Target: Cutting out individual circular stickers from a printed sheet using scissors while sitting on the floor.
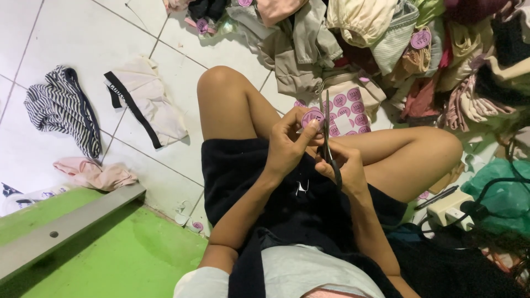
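Note:
I sit cross-legged on a white tiled floor. My left hand (288, 144) pinches a small round purple tag (312, 117) between thumb and fingers, held above my lap. My right hand (346, 167) grips the handles of dark scissors (326, 131), whose blades point up and away, right beside the tag. A sheet of more round purple tags (350, 111) lies on the floor just beyond my hands, between my knees.
A large heap of clothes (397, 44) fills the far right. A striped garment (61, 107), a cream garment with a black band (146, 99) and a pink one (96, 174) lie at left. A green surface with a grey rail (66, 226) sits near left; a power strip (450, 209) at right.

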